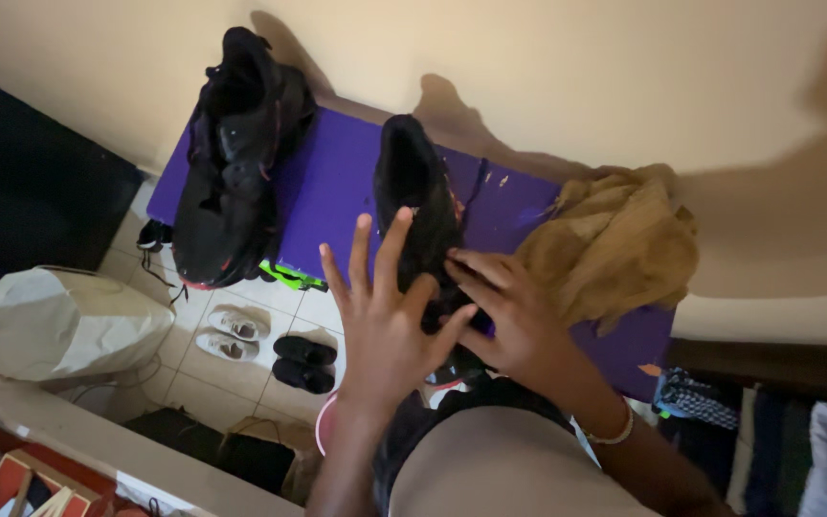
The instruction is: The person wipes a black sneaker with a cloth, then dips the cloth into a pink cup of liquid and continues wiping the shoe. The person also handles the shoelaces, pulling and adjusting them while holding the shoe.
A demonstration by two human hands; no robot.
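Black shoe (420, 206) under both hands, lying lengthwise on purple table (337, 187). Left hand (385, 316) near end of shoe, fingers spread wide, released, palm against it. Right hand (509, 321) just right of shoe, fingers curled onto its side; real grip or mere touch, hard to tell in dim light. Shoe dark, worn, laces loose. Risk: near end seems to overhang table edge; push could tip it to floor. Tan cloth (614, 244) right of shoe; second black shoe (236, 158) left, leaning on wall.
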